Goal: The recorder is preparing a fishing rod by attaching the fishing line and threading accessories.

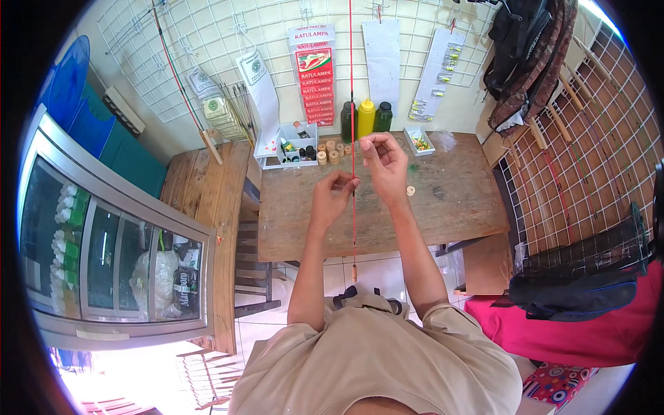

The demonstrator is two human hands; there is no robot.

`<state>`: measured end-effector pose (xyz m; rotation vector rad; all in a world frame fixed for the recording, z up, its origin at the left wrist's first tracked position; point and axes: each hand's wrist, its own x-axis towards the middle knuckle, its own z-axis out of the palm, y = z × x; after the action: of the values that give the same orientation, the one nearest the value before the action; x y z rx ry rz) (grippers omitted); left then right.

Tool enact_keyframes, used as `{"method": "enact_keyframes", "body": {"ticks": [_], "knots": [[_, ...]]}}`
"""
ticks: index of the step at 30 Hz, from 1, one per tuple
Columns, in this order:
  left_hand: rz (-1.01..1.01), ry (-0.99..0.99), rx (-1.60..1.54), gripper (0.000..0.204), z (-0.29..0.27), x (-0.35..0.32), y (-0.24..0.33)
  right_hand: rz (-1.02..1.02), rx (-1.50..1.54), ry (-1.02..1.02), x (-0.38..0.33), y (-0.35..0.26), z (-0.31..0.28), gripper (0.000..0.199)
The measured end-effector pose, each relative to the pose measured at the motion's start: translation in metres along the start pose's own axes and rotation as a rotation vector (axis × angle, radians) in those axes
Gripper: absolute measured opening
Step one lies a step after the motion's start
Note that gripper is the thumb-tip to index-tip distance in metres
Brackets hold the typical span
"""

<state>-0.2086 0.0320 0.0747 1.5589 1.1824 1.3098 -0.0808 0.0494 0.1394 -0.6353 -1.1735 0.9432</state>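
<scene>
— Where is the red rod (353, 138)?
— It runs in front of me, across my view of the desk (449, 207). My left hand (333, 198) pinches it; my right hand (389, 166) is just beside, fingers bent, and whether it grips anything I cannot tell
— Which step is this?
— Steadying the rod for fine fingerwork, I judge; the next move calls for a light, even pinch

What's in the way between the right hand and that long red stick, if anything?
Nothing that I can see. The right hand is just to the right of the red rod, and the left hand holds the rod a bit lower. The yellow bottle stands behind, not between.
</scene>
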Motion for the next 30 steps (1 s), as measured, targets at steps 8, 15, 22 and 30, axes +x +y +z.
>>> {"method": "enact_keyframes", "body": {"ticks": [8,15,22,30], "knots": [[0.099,0.051,-0.032,0.014,-0.01,0.022,-0.009,-0.051,0.01,0.059,0.022,0.001,0.009,0.018],[0.005,-0.022,-0.011,0.017,-0.012,0.034,-0.002,0.034,0.059,0.018,0.023,0.023,0.003,0.019],[0.168,0.085,-0.086,0.02,-0.002,0.037,0.022,-0.032,-0.018,0.059,0.026,0.019,0.008,0.015],[0.466,0.189,0.108,0.035,-0.001,0.042,0.015,-0.346,-0.275,0.165,0.029,0.013,0.012,0.007]]}}
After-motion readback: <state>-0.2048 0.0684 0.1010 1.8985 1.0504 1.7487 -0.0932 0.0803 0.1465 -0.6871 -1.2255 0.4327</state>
